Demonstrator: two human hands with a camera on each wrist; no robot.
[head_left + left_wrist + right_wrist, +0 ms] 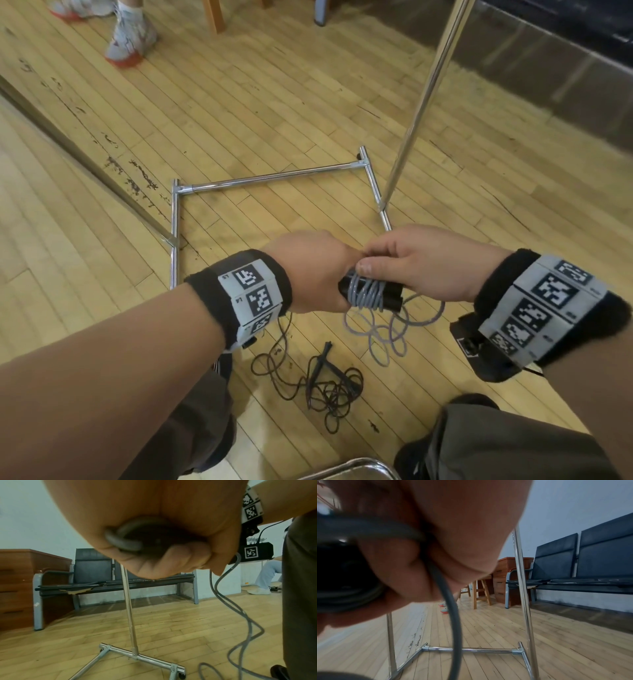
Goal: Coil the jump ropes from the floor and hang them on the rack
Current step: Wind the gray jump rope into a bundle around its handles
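A grey jump rope (368,294) is wound in several turns round its black handles (390,294), and my left hand (308,270) grips one end of that bundle. My right hand (404,260) holds the bundle from above, thumb and fingers pinching the grey cord (452,615). The loose rest of the grey rope (383,335) hangs in loops to the floor. A second, dark jump rope (329,387) lies tangled on the floor below my hands. The chrome rack (274,178) has its base bars on the floor just ahead, with its upright poles (428,96) rising to the right.
A person's feet in light sneakers (130,41) stand at the far left. A dark bench (109,574) and a wooden cabinet (17,582) line the wall. A wooden stool (481,592) stands beyond the rack. My knees (496,442) and a metal chair edge (349,469) are at the bottom.
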